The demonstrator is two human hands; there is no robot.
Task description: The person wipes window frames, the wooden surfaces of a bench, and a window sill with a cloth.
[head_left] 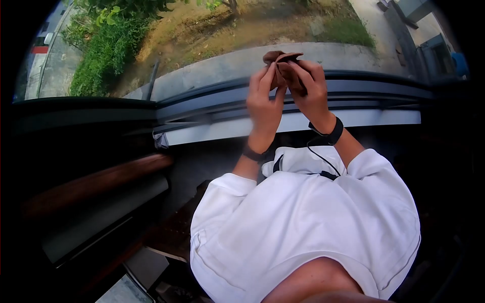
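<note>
No text, label, brand, number or sign is legible in your head view. Surfaces checked on and near you: brown cloth-like piece [289,81] at 1 o'clock, black wristband [335,131] at half past two, white top [303,222] at 5 o'clock; no characters readable. Outdoors, red patch [39,50] at 10 o'clock and blue object [458,64] at 2 o'clock: too small for you to read any marking.
</note>
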